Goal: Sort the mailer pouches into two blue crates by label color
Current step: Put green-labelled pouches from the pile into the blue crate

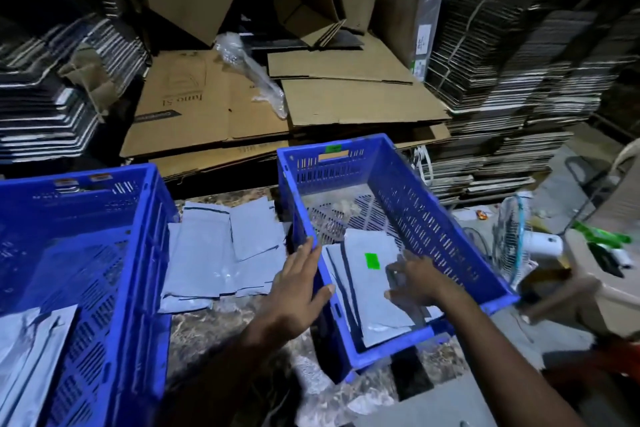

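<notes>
Two blue crates stand side by side. The right crate holds grey mailer pouches; the top pouch bears a green label. My right hand is inside this crate, fingers spread and resting on that pouch's right edge. My left hand lies flat and open on the crate's left rim. The left crate holds grey pouches in its near corner; their labels are hidden. Between the crates, a loose pile of grey pouches lies on the marbled surface.
Flattened cardboard sheets and tied bundles of folded boxes rise behind the crates. A small white fan and cables sit to the right of the right crate. Crumpled clear plastic lies in front.
</notes>
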The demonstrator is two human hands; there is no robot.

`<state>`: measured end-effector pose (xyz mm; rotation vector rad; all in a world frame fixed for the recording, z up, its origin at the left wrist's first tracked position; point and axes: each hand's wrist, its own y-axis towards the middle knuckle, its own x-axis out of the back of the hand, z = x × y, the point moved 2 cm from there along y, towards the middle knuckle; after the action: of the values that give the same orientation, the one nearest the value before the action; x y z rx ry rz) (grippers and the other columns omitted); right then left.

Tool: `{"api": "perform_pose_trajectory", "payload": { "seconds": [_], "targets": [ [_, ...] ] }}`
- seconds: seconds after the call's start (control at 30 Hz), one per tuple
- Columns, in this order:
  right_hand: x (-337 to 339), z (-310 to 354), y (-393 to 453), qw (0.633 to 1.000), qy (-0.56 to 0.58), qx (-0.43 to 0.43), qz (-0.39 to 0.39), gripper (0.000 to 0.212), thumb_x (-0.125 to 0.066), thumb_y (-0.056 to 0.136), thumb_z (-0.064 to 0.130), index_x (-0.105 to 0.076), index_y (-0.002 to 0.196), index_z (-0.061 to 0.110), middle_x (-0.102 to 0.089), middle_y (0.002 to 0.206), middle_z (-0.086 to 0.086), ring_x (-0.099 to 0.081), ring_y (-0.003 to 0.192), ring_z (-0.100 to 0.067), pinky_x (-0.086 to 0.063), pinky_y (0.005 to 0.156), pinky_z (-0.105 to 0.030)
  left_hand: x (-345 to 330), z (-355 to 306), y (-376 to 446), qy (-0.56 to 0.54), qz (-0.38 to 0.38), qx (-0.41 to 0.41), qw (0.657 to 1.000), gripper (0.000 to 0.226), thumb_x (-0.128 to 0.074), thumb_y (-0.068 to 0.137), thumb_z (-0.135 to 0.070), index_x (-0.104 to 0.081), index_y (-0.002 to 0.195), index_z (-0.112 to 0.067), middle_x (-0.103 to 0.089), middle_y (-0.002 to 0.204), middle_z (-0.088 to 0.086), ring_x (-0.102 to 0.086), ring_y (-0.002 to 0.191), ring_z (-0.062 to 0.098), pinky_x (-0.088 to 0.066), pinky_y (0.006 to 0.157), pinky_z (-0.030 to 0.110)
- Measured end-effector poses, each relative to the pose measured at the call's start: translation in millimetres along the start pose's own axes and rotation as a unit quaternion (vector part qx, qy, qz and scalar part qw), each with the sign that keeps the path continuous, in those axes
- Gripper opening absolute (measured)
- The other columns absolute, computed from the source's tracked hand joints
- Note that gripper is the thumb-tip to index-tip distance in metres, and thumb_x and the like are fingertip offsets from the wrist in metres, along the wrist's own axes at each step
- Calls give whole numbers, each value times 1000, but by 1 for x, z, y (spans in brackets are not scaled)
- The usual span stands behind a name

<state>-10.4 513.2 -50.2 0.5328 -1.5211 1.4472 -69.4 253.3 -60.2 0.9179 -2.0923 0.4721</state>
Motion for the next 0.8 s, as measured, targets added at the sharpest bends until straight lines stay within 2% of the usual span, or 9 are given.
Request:
{"api": "perform_pose_trajectory", "payload": {
  "seconds": [0.07,0.13,0.27,0.33,0.4,0.5,0.57,0.67,0.8],
  "targets": [
    [-2,-1,8,999,-16,9,-51,63,-60,89,55,-48,143,24,-33,157,-13,-17,149,-30,-25,116,-42,-3,1,0,17,-6,4,1000,74,-37,97,-59,-1,157,-34,12,163,-20,7,150,6,-14,121,44],
    [-2,4,15,992,-1,38,-117,57,-64,88,50,-53,139,28,-45,148,-8,-33,141,-28,-35,110,-39,-2,4,1,23,-9,4,1000,74,-35,96,-62,-1,156,-37,12,162,-23,8,150,5,-13,121,44],
    [-7,21,24,994,-51,71,-71,34,-57,92,25,-68,124,29,-64,127,-7,-61,112,-27,-53,90,-38,20,18,-2,47,-3,27,999,71,-34,97,-62,-7,157,-36,6,164,-18,3,151,11,-13,122,47],
    [-3,25,25,993,-75,56,-78,33,-56,92,22,-70,121,29,-68,124,-7,-64,110,-27,-54,91,-38,47,36,-12,51,-50,67,995,68,-39,98,-57,-17,156,-31,-2,165,-11,-2,152,15,-12,122,43],
    [11,35,22,983,-56,53,-167,28,-57,92,24,-71,116,25,-71,117,-6,-67,105,-28,-55,88,-38,81,64,-28,99,-117,116,981,66,-45,97,-53,-25,155,-27,-10,165,-6,-8,151,19,-15,120,46],
    [31,84,4,911,142,122,-368,23,-60,90,24,-71,111,20,-74,105,-2,-69,95,-22,-56,81,-36,127,110,-54,208,-169,195,944,64,-54,95,-45,-38,149,-16,-27,161,7,-19,148,28,-25,115,53],
    [35,133,-5,855,240,201,-412,20,-58,89,20,-70,105,19,-72,97,-1,-68,87,-18,-56,77,-33,142,131,-71,240,-155,241,927,64,-59,93,-41,-41,147,-11,-31,158,12,-21,148,32,-26,113,54],
    [19,205,6,844,278,279,-364,19,-59,89,18,-70,104,18,-71,95,3,-65,80,-10,-51,76,-25,141,155,-89,250,-118,253,927,69,-68,87,-34,-43,145,-6,-28,159,16,-27,146,36,-30,112,54],
    [-27,267,61,911,251,251,-210,20,-60,90,20,-70,107,15,-71,101,-4,-68,84,-16,-55,78,-31,140,164,-91,198,-114,240,943,73,-61,90,-35,-31,151,-10,-14,164,9,-21,147,32,-29,117,44]
  ]
}}
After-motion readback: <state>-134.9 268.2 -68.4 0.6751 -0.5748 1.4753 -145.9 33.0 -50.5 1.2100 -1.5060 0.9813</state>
